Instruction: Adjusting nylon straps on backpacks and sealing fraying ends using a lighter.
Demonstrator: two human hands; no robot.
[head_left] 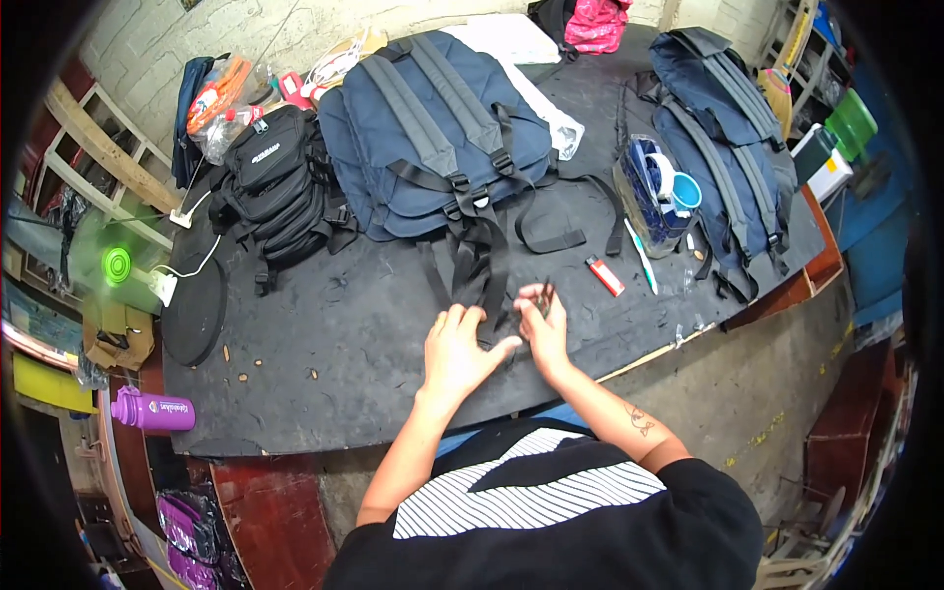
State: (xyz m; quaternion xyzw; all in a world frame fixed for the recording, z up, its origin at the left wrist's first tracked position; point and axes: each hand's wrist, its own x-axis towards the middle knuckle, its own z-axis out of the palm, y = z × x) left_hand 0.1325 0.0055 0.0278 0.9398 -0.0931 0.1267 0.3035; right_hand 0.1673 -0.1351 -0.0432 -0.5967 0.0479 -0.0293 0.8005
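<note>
Head view: both hands work the loose black strap ends [489, 258] of a navy backpack [438, 128] lying face-down on the black desk [324, 354]. The left hand [459, 349] presses flat on the webbing near the desk's near edge, fingers spread. The right hand [543, 324] pinches a strap tip, fingers closed upon it. Good practice here, by judgement: keep the webbing flat and untwisted under the left palm while the right controls the tip. A red lighter [605, 275] lies just right; a second navy backpack [733, 147] sits far right.
</note>
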